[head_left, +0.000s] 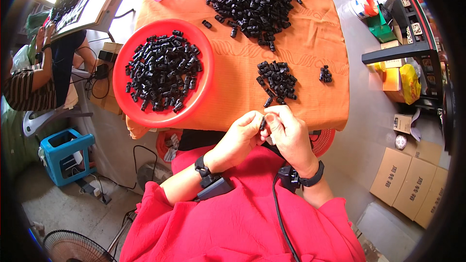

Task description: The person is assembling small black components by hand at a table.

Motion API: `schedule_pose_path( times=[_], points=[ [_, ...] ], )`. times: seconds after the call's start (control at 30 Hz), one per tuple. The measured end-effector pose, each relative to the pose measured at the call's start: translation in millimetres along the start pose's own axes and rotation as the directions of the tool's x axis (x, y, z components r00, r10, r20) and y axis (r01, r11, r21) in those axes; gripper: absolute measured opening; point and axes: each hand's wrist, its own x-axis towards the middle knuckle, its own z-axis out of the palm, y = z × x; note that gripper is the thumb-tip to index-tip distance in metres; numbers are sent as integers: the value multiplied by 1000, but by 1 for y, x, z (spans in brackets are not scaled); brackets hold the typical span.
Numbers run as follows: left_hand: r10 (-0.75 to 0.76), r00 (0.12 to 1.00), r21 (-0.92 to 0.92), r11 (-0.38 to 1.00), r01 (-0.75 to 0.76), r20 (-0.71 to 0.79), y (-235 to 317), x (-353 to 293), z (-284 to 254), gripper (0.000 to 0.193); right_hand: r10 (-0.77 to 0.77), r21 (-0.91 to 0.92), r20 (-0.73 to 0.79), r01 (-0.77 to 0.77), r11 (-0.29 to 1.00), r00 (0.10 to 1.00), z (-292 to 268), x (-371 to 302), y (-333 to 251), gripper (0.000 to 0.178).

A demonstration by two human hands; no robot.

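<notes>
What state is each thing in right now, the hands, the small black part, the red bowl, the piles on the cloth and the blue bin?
Left hand: closed, pinching the small black part.
Right hand: closed on the same part.
Small black part: held between both hands.
Red bowl: partly filled with black parts.
Large pile: heaped loose on the orange cloth.
Smaller pile: loose, near the hands.
Blue bin: upright, open-topped.

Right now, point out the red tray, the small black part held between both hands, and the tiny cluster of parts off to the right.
red tray (201, 99): head view, bare inner rim at lower right.
small black part (262, 124): head view, its middle, between the fingertips.
tiny cluster (325, 74): head view, centre of the cluster.
</notes>
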Motion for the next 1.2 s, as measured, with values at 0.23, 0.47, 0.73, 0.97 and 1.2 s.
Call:
schedule_pose_path(
  times=[0.23,0.47,0.73,0.97,1.2],
  points=[
    [-7,999,67,998,5,32,3,1,-4,15,-8,-6,89,9,1000,996,0,-1,-4,10],
    [-64,994,41,997,60,84,36,10,-9,24,82,165,-106,-64,984,991,-10,4,-2,10],
    [254,962,593,792,-146,-102,51,50,13,25,114,175,-174,-83,981,978,-18,4,12,11],
    [612,767,959,-282,-19,195,35,70,11,32,95,151,-194,-66,986,976,-21,3,15,12],
    [590,739,902,-429,-53,325,35,65,3,28,61,92,-207,-43,995,976,-21,3,19,12]
  ],
)
